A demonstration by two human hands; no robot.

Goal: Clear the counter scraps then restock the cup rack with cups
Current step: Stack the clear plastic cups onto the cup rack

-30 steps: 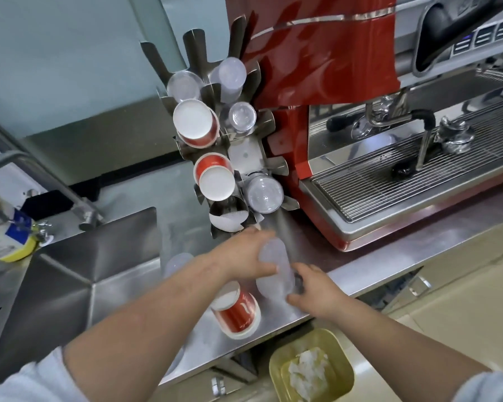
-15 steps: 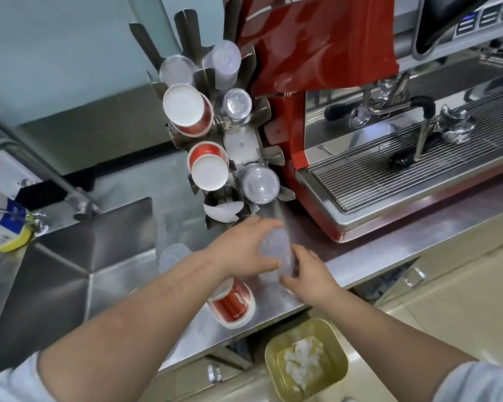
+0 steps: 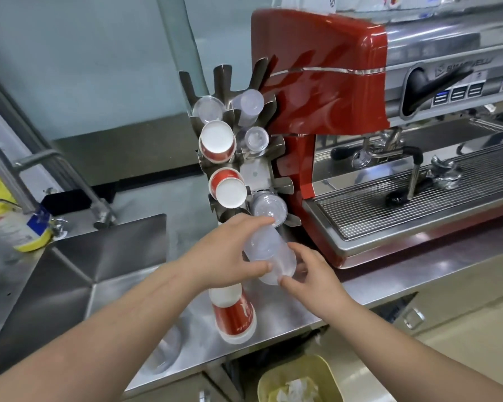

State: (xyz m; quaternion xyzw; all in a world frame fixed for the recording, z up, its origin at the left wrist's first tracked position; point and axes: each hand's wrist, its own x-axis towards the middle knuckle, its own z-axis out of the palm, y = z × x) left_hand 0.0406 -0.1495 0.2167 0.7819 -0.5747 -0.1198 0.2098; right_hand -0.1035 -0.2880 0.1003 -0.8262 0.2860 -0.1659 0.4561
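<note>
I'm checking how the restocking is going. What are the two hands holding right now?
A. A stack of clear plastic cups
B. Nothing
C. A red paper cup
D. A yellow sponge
A: the left hand and right hand both grip a stack of clear plastic cups just below the cup rack.

- We see the stack of clear cups (image 3: pixel 269 256) lifted off the table since a second ago, its far end now just under the lowest clear cups in the cup rack (image 3: pixel 246 158).
- Our left hand (image 3: pixel 230 253) has risen with it.
- Our right hand (image 3: pixel 314 274) has shifted to the stack's near end.
</note>
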